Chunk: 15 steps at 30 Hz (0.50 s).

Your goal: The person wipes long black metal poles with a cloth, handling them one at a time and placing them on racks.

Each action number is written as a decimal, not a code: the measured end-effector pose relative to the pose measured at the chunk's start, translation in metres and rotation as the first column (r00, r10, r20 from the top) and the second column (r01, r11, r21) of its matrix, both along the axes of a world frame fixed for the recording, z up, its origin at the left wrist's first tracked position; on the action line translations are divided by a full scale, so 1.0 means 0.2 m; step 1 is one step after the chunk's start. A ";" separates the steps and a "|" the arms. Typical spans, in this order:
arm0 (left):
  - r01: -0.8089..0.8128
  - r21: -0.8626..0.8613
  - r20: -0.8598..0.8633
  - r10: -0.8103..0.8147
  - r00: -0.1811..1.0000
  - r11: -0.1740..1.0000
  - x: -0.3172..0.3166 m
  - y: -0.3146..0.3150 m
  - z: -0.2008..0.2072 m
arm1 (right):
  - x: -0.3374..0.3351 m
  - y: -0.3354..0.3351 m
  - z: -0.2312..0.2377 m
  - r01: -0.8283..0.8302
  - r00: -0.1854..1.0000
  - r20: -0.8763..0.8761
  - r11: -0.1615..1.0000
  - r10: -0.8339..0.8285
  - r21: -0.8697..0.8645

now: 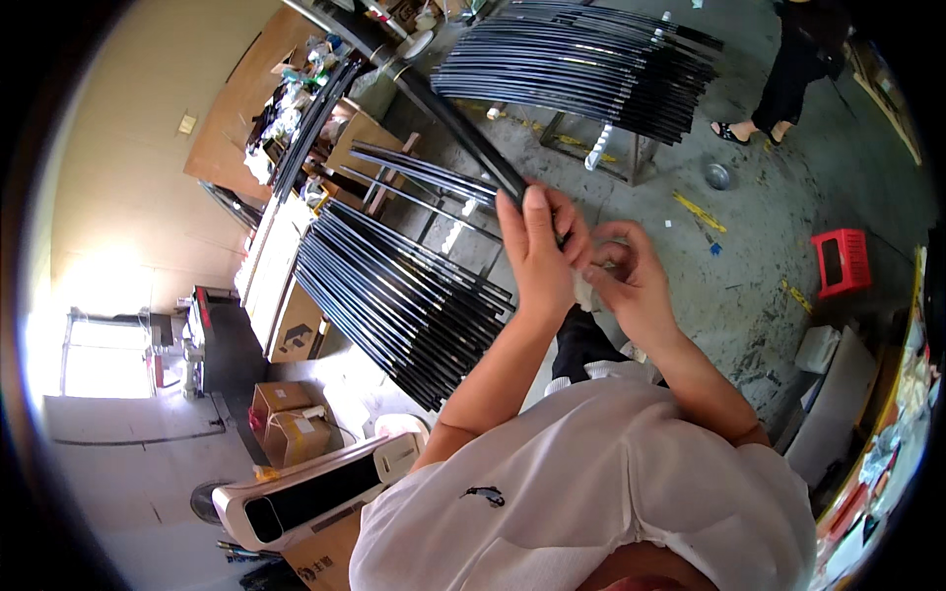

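Note:
A long black pole (463,130) slants from the upper left down to the middle of the view. My left hand (540,251) is wrapped round its near end, the thumb lying along the top. Close beside that end is my right hand (636,286), its fingers curled and drawn together. Whatever the right fingers pinch is too small or hidden to name. Just under them shows a small whitish patch (583,292), perhaps cloth; I cannot tell whether the right hand touches it.
Black rods lie in rows on a far rack (581,74) and on a nearer left rack (399,300). A red stool (841,263) stands at right. A person in dark clothes (796,69) stands far right. Cardboard boxes (293,424) and a white-and-black appliance (315,497) sit lower left.

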<state>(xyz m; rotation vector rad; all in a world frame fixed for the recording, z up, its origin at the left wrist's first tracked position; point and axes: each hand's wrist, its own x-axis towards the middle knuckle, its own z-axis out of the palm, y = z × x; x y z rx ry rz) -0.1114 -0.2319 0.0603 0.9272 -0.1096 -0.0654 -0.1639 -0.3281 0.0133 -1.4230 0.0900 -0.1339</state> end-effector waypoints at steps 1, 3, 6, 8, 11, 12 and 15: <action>-0.010 -0.027 -0.027 0.009 1.000 1.000 0.00 0.00 0.01 | 0.00 -0.02 0.01 -0.078 0.997 0.013 0.997 0.078 0.014; -0.034 -0.049 -0.028 0.033 0.999 0.998 0.06 0.04 0.06 | 0.00 -0.06 0.04 -0.216 0.975 0.057 0.976 0.214 0.029; -0.050 -0.178 0.069 0.064 0.996 0.983 0.25 0.21 0.11 | -0.05 -0.16 -0.02 -0.446 0.894 -0.089 0.893 0.440 -0.059; -0.063 -0.190 0.128 0.088 0.988 0.980 0.37 0.35 0.17 | -0.13 -0.25 -0.11 -0.575 0.803 -0.233 0.816 0.548 -0.062; -0.034 -0.171 0.191 0.067 0.979 0.985 0.47 0.50 0.30 | -0.30 -0.30 -0.27 -0.467 0.872 -0.216 0.879 0.439 -0.095; -0.100 -0.130 0.188 0.124 0.974 0.986 0.48 0.51 0.32 | -0.35 -0.29 -0.31 -0.419 0.894 -0.197 0.906 0.401 -0.055; -0.051 -0.170 0.192 0.083 0.978 0.984 0.52 0.52 0.31 | -0.32 -0.27 -0.24 -0.409 0.876 -0.252 0.910 0.410 0.060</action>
